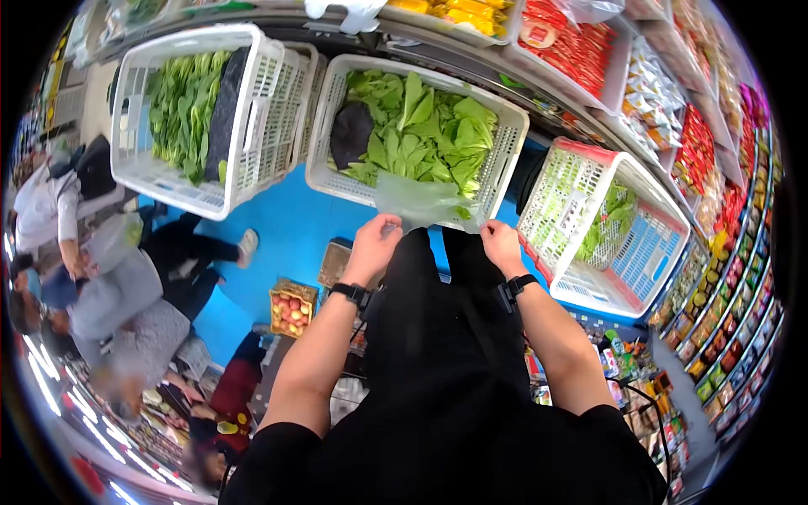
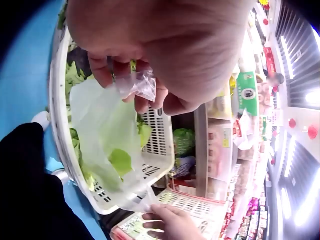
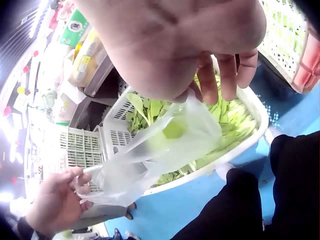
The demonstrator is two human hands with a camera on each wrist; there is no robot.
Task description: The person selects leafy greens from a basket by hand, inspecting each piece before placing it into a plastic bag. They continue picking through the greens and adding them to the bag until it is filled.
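A thin, translucent plastic bag [image 1: 410, 199] is stretched between both hands, over the near edge of a white crate [image 1: 316, 168] full of leafy greens [image 1: 425, 126]. My left hand [image 1: 374, 246] pinches one end of it; the crumpled plastic shows between the fingers in the left wrist view. At the other end, my right hand [image 1: 502, 245] grips the bag between thumb and fingers. Green leaves show through the plastic [image 3: 150, 155] in the right wrist view. A dark, crumpled piece [image 1: 351, 135] lies at the left of the greens.
To the left stands a tilted white crate [image 1: 252, 151] of long greens. A red-rimmed white crate [image 1: 551, 210] with fewer greens is at right. Shelves of packaged snacks [image 1: 568, 42] line the back. Several people [image 1: 126, 311] and a box of apples [image 1: 291, 313] are at left.
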